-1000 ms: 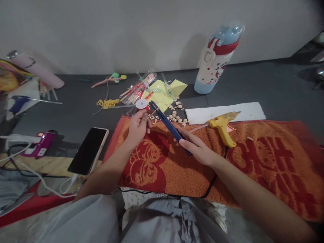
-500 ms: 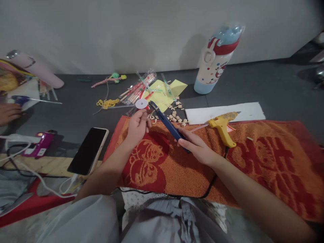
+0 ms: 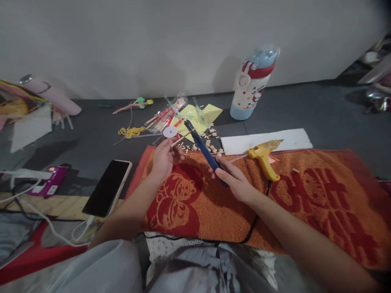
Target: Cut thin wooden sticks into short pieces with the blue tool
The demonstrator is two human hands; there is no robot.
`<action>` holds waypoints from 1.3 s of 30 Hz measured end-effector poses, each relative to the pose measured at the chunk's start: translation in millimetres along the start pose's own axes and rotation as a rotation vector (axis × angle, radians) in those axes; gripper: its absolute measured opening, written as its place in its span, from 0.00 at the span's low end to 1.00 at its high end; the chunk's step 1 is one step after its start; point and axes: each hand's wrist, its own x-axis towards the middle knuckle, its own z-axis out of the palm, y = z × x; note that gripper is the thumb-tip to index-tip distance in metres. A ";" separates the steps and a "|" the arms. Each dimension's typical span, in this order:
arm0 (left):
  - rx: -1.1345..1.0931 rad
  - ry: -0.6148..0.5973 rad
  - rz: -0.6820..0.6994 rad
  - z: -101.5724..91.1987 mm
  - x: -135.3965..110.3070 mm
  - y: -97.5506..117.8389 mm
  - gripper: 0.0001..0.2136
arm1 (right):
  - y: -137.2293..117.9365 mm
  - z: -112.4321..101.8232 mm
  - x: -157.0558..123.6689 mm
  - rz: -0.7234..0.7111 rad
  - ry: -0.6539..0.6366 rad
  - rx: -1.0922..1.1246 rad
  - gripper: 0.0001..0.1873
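Note:
My left hand (image 3: 165, 158) pinches a thin wooden stick (image 3: 182, 138) that slants up to the right. The stick's far end meets the upper part of a dark blue utility knife (image 3: 204, 149); I cannot tell whether the blade touches it. Fingers of my right hand (image 3: 230, 175) are wrapped round the lower end of the knife, which tilts up to the left above an orange and red towel (image 3: 226, 207). Just beyond the hands lie several short cut wooden pieces (image 3: 208, 143). A yellow glue gun (image 3: 264, 156) rests right of my right hand, partly on a white board (image 3: 293, 139).
Behind the hands are yellow paper (image 3: 214, 114), bagged sticks (image 3: 165, 118), a white disc (image 3: 170, 131) and yellow string (image 3: 131, 132). A bottle (image 3: 252, 87) stands at the back. Left are a phone (image 3: 105, 189) with a cable and a purple power strip (image 3: 50, 182).
The wooden stick in my left hand now shows clearly, laid against the knife's upper part. Another person's hand with a blue-handled tool has left the left edge. The view has shifted slightly.

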 end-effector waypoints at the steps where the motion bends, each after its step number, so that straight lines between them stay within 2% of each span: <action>1: 0.022 -0.019 -0.014 1.4 -1.1 -1.7 0.12 | -0.1 0.9 0.1 -0.001 0.004 0.002 0.37; 4: 0.136 -0.116 0.036 7.7 -7.8 -9.3 0.13 | -2.5 3.9 -0.2 -0.011 -0.001 0.015 0.35; 7: 0.255 -0.241 0.225 16.0 -19.7 -16.6 0.14 | -5.7 6.4 -1.9 -0.046 -0.014 0.027 0.35; 10: 0.303 -0.431 0.257 22.6 -32.4 -23.0 0.19 | -5.5 7.5 -4.8 -0.101 -0.021 0.029 0.36; 16: 0.289 -0.581 0.299 30.4 -48.1 -42.3 0.25 | 0.3 3.4 -9.1 -0.178 -0.014 -0.045 0.35; 22: 0.206 -0.548 0.259 39.6 -52.1 -52.5 0.26 | 1.2 -0.9 -7.4 -0.214 0.001 -0.096 0.34; 34: 0.193 -0.465 0.262 43.5 -48.6 -49.8 0.26 | 5.7 -2.4 -5.2 -0.242 -0.030 -0.144 0.34; 39: 0.170 -0.480 0.265 45.2 -47.9 -51.7 0.28 | 5.1 -2.4 -5.6 -0.241 -0.030 -0.148 0.35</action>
